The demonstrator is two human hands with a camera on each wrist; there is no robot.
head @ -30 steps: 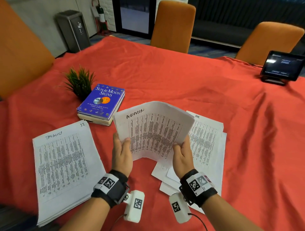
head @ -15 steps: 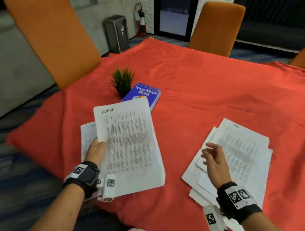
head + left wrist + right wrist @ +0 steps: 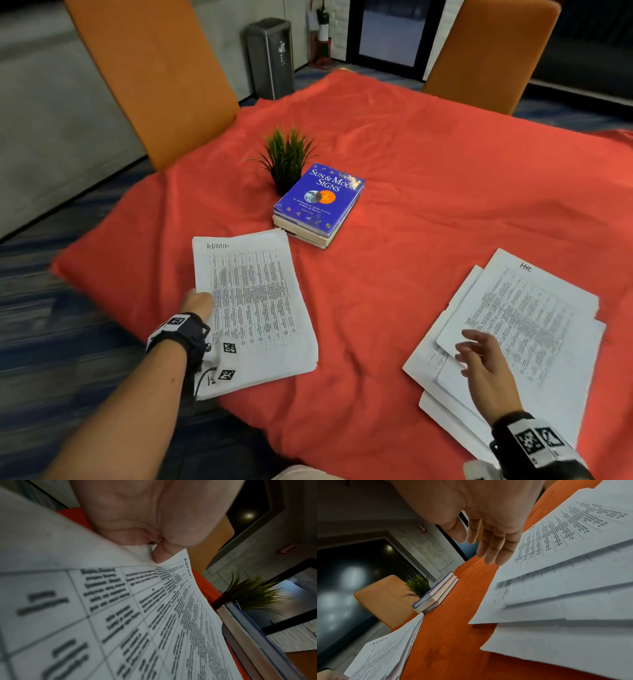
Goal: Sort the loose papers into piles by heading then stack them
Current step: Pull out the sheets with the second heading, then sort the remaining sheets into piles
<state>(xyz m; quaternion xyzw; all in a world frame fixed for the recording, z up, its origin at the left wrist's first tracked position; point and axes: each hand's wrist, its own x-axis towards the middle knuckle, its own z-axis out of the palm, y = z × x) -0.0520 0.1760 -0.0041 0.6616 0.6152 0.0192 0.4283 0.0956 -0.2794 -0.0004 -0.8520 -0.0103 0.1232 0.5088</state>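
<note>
Left hand (image 3: 198,303) pinches ADMIN sheet (image 3: 251,308) at 9 o'clock—lower flat, square edges; right hand (image 3: 484,363) loose-fingered, empty over HR pile (image 3: 534,308).

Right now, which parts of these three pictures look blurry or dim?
Head view: the floor at left smears, while the blue hardcover book stays crisp. Left wrist view: dim, and the nearest table print on the white ADMIN sheet is soft. Right wrist view: the loose white papers blur nearby.
</note>
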